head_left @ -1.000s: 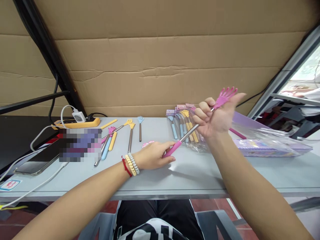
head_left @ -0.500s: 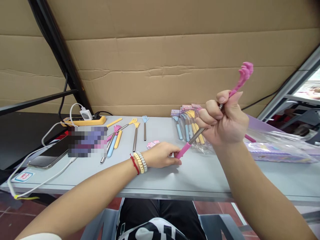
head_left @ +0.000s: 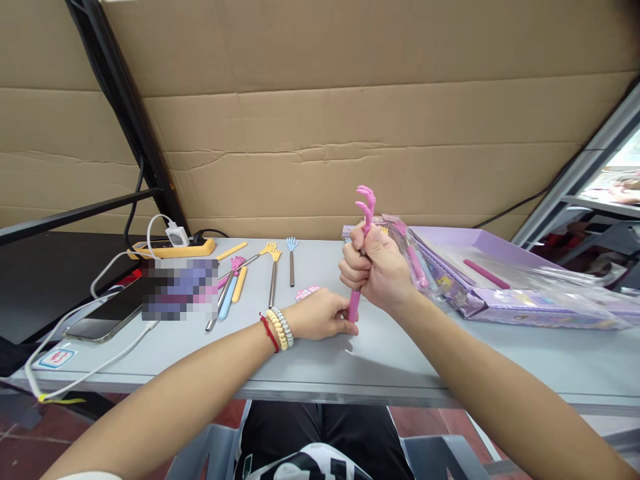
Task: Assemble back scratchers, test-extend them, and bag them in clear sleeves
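Observation:
A pink back scratcher (head_left: 365, 203) with a claw-shaped head stands nearly upright over the grey table (head_left: 380, 363). My right hand (head_left: 375, 270) is a fist wrapped round its shaft, the pink claw sticking out above the fingers. My left hand (head_left: 323, 313), with red, yellow and white bracelets at the wrist, pinches the pink handle end (head_left: 353, 308) low against the table. Most of the shaft is hidden inside my right fist.
Several loose scratchers (head_left: 273, 270) in yellow, blue and pink lie at the back left. A bag of packed scratchers (head_left: 415, 260) and a purple box (head_left: 500, 287) lie on the right. A phone (head_left: 107, 313), white cables and a yellow power strip (head_left: 173, 250) are at left. Cardboard wall behind.
My right hand has swung the scratcher from a long slant on the right to nearly upright at the centre. The scratcher looks much shorter now. My left hand kept hold of the handle end.

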Demonstrator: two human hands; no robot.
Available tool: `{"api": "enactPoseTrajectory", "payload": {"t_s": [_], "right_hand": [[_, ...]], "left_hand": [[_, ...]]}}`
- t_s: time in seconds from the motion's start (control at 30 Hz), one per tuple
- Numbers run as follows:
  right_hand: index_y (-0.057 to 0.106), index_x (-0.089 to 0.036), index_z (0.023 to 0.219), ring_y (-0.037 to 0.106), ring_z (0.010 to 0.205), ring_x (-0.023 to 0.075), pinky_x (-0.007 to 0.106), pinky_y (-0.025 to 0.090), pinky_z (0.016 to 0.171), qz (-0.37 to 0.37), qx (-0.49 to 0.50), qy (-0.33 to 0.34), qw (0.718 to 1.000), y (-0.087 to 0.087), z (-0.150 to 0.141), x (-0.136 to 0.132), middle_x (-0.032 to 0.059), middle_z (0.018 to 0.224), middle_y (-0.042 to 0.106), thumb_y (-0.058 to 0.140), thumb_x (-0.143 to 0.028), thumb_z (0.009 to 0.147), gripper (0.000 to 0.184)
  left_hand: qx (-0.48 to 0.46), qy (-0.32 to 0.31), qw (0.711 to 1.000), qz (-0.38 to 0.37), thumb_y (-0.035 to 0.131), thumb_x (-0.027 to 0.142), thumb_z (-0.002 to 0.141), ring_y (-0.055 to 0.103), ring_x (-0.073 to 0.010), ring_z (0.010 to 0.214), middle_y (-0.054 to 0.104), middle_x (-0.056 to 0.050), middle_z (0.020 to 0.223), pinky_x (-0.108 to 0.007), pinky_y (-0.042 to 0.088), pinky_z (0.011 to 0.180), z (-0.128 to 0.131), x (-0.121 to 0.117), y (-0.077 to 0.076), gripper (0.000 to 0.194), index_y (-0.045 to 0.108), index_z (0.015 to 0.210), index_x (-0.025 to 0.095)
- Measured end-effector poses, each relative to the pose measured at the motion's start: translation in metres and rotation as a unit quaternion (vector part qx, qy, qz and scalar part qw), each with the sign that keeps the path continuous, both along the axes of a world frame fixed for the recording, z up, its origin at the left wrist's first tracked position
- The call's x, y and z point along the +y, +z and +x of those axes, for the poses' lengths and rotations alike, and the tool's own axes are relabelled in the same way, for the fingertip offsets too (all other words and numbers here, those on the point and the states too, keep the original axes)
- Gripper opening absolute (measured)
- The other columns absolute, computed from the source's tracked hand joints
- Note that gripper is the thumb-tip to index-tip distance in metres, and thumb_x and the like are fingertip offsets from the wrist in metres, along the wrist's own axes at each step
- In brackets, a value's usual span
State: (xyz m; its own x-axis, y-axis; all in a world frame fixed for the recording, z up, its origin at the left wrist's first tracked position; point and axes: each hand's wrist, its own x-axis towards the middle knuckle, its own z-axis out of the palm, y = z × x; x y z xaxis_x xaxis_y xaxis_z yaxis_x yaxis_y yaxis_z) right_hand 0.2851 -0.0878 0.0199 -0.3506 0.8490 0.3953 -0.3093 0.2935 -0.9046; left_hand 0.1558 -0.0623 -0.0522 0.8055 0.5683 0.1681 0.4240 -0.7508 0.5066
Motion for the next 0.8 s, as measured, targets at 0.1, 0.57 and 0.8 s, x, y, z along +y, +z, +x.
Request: {"api": "enactPoseTrajectory", "payload": {"t_s": [0.1,0.57,0.8], "right_hand": [[0.028,-0.024,0.069,0.011,0.037,0.0043,0.017,0.016,0.036,0.000,-0.002,0.013,1.000,-0.004,0.002,0.001,-0.0102,0.048,0.016,0.058,-0.071,0.070,0.056],[0.055,-0.025,0.092,0.038,0.044,0.0081,0.026,0.033,0.043,0.082,0.024,-0.088,0.992,0.001,0.016,-0.010,-0.0025,0.065,0.054,0.068,-0.048,0.074,0.032],[0.039,-0.023,0.065,0.010,0.039,0.0062,0.023,0.017,0.038,0.049,0.032,-0.051,0.997,0.007,0.019,-0.007,-0.0078,0.048,0.016,0.043,-0.069,0.082,0.049]], "left_hand": [[0.003,-0.013,1.000,-0.013,0.065,0.037,0.081,0.058,-0.0136,0.068,0.064,-0.001,0.070,-0.024,0.041,0.065,0.001,0.000,0.000,0.020,0.064,0.080,0.017],[-0.004,-0.042,0.999,-0.010,0.062,0.025,0.082,0.060,-0.0144,0.070,0.067,-0.002,0.075,-0.024,0.041,0.066,0.003,-0.002,0.001,0.009,0.064,0.076,0.018],[0.000,-0.040,0.999,-0.012,0.063,0.027,0.081,0.055,-0.0125,0.062,0.064,0.000,0.067,-0.023,0.037,0.060,0.006,-0.001,0.000,0.014,0.061,0.072,0.017]]}}
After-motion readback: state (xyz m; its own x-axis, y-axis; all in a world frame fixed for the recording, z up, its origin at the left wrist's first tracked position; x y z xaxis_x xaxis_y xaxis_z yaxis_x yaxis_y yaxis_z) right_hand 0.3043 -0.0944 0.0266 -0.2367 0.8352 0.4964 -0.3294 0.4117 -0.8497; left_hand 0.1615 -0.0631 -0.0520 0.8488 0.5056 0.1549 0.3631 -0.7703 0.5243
